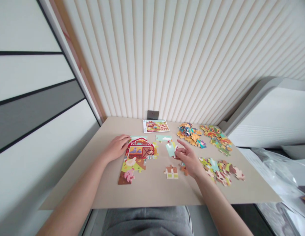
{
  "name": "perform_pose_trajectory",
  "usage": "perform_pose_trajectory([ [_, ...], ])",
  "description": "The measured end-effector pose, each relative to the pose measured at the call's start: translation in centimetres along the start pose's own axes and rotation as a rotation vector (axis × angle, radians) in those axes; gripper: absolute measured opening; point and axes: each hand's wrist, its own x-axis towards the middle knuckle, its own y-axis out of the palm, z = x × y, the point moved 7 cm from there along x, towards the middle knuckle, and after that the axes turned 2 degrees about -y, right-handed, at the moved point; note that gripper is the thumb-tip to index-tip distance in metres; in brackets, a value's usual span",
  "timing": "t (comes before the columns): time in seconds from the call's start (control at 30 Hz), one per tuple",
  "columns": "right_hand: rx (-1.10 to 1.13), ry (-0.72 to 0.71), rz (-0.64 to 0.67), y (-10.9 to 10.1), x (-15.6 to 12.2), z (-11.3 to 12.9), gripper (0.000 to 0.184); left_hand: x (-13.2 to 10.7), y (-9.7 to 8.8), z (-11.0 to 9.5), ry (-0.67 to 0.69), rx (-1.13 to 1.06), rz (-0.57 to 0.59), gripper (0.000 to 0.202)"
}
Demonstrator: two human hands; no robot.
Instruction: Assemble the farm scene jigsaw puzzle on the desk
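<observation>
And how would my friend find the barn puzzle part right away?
On the beige table, find the left hand, at the upper left edge of the barn section. A white chicken and pink pig are below the red barn. Unlike the picture card behind it, this barn is made of joined pieces.

A dark socket [153, 114] is set against a ribbed wall [152, 59]; white panels [26, 26] are divided by dark strips [26, 53] at left, and clear plastic [275, 167] is bunched at right.

Both forearms [84, 186] reach forward, the left hand [116, 147] palm down, the right hand [188, 159] extending its index finger [183, 144], its grip unclear from here.
</observation>
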Motion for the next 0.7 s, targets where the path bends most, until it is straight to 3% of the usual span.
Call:
perform_pose_trajectory([
  [0.1, -0.044, -0.002, 0.019, 1.2, 0.4, -0.4, 0.061, 0.0, -0.1, -0.2, 0.003, -0.003, -0.005, 0.040],
  [0.23, -0.169, 0.023, 0.001, 1.5, 1.0, -1.3, 0.043, 0.0, -0.3, -0.4, 0.002, 0.000, -0.013, 0.039],
  [0.4, -0.308, -0.074, -0.022, 1.7, 2.3, -0.7, 0.039, 0.0, -0.2, -0.6, 0.005, 0.005, -0.017, 0.038],
  [0.57, -0.160, -0.069, 0.072, 4.5, 5.1, -0.8, 0.075, 0.0, -0.4, -1.0, 0.012, 0.005, -0.018, 0.036],
  [0.63, -0.250, -0.057, 0.069, 5.6, 6.5, -1.1, 0.071, 0.0, -0.6, -1.2, 0.013, 0.008, -0.016, 0.035],
  [0.7, -0.375, -0.056, 0.057, 6.6, 8.1, -1.5, 0.055, 0.0, -0.7, -1.4, 0.011, 0.012, -0.015, 0.035],
])
